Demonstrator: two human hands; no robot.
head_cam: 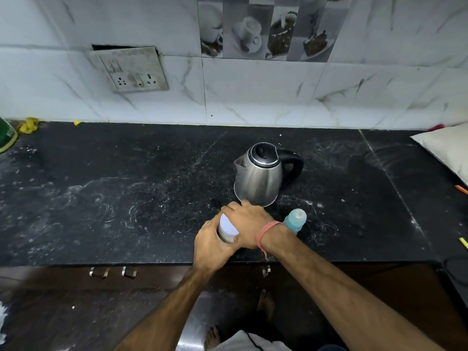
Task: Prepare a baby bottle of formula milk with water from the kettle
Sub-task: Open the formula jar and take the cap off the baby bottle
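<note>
Head view: left hand (211,245) wrapped round the side of a small jar (228,230) with a white lid, grip closed on it. Right hand (247,225) laid over the jar's top, fingers curled round the lid, grip closed too. Jar near the front edge of the dark surface (101,198). Steel kettle (260,177) just behind. Blue baby bottle (295,220) just right of the right wrist.

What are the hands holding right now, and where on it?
Both grip the white-lidded jar: left hand around its body, right hand over its lid.
</note>
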